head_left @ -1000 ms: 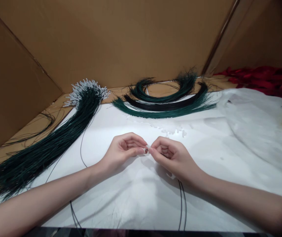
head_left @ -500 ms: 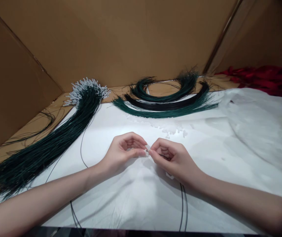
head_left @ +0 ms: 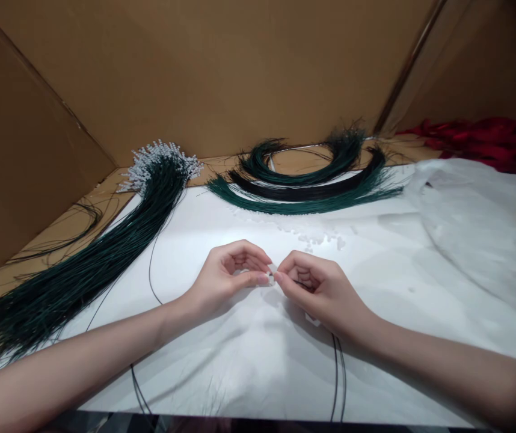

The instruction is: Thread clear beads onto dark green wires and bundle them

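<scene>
Over the middle of the white sheet, my left hand (head_left: 228, 273) pinches a small white piece (head_left: 272, 267) between thumb and forefinger. Touching the same spot from the other side, my right hand (head_left: 319, 285) is closed in a pinch on a thin dark cord that shows inside its curled fingers. Two dark strands (head_left: 335, 379) hang below the right wrist toward the front edge. The exact join of cord and white piece is hidden by the fingertips. Just beyond the hands lie several small white bits (head_left: 314, 240).
A large bundle of dark green cords (head_left: 118, 252) with white beaded tips (head_left: 161, 159) lies at left. Curved green and black bundles (head_left: 307, 192) rest at the back. Clear plastic (head_left: 479, 222) and red material (head_left: 488, 141) are at right. Cardboard walls (head_left: 240, 72) enclose the table.
Both hands keep the same pinch, fingertips together. The view has shifted very slightly, and a bit more of the white piece shows between the fingers.
</scene>
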Demonstrator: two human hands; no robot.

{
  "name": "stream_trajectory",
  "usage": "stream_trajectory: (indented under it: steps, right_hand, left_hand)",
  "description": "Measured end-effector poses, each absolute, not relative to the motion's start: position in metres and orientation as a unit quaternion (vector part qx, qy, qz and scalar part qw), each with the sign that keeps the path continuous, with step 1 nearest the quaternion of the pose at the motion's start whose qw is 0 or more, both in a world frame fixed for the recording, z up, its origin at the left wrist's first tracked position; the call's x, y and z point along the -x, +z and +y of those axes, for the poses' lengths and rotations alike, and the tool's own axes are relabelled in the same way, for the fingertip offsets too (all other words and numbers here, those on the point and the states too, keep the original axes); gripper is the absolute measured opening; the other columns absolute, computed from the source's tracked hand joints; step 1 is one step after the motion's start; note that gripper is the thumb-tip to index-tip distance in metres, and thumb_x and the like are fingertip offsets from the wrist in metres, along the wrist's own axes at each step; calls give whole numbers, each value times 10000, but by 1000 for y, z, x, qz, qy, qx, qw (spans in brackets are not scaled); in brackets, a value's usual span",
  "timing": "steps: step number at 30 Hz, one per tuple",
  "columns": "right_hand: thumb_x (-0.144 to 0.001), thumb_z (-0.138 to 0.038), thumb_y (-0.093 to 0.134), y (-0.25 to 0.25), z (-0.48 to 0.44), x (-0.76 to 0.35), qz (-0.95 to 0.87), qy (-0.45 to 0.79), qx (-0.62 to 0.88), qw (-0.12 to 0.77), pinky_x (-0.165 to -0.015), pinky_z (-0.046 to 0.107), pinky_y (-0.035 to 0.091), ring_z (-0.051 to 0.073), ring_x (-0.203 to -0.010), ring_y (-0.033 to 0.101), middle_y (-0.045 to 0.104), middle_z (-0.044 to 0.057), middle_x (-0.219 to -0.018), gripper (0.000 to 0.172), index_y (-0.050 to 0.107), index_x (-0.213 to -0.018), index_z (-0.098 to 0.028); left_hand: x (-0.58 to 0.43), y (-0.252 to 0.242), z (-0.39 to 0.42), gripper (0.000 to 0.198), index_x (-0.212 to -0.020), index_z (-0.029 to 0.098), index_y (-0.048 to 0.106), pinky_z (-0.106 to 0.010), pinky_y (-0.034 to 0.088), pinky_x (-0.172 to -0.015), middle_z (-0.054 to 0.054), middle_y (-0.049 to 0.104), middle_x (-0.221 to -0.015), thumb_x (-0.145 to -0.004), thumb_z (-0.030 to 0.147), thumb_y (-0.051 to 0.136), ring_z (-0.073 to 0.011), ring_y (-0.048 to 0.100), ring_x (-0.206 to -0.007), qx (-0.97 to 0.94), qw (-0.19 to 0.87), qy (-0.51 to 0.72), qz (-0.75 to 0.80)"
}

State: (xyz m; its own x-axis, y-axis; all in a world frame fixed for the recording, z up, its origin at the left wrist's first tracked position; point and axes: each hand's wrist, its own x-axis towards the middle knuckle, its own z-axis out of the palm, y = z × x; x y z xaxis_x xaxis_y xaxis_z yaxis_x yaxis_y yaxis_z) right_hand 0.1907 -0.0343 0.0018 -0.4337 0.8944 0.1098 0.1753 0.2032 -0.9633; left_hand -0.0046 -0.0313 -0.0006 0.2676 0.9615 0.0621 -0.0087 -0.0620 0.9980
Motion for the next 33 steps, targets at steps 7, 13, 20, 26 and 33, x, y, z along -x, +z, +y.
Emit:
stream_trajectory:
  steps: [7,13,20,26,33]
  right_hand:
    - [-878,-254,566,2,-34,-192,-689,497,392,354,-436,223,279,70,-454,387,420,-55,-552,153,552,-750,-170]
    - [-880,-257,562,1,-34,-191,-692,499,386,352,-448,228,280,72,-465,389,429,-53,-561,153,554,-755,-169]
    - [-876,-255,567,1,-34,-190,-697,490,385,356,-462,230,270,76,-483,376,418,-52,-560,152,558,-750,-170]
    - [-881,-265,567,0,-34,-191,-690,492,388,362,-437,224,277,74,-459,383,414,-53,-549,162,559,-748,-173]
    - [-889,-266,564,0,-34,-190,-685,495,392,363,-443,225,279,73,-465,386,407,-54,-555,166,560,-753,-172]
  left_hand:
    - [4,0,-31,204,-867,151,685,-232,535,-745,-28,722,-805,-716,208,811,-132,680,-770,-580,551,437,410]
    - [6,-2,-30,214,-891,152,682,-224,536,-751,-28,724,-811,-723,195,808,-126,681,-777,-581,552,438,406]
    - [6,-2,-31,203,-884,156,683,-239,543,-763,-30,730,-814,-723,181,802,-135,689,-787,-585,551,436,404]
    - [6,-1,-30,195,-883,155,687,-236,543,-757,-29,731,-809,-724,170,799,-133,689,-780,-588,546,438,404]
    - [6,-2,-31,188,-885,167,689,-213,530,-756,-14,728,-815,-730,150,793,-117,684,-787,-585,551,441,399]
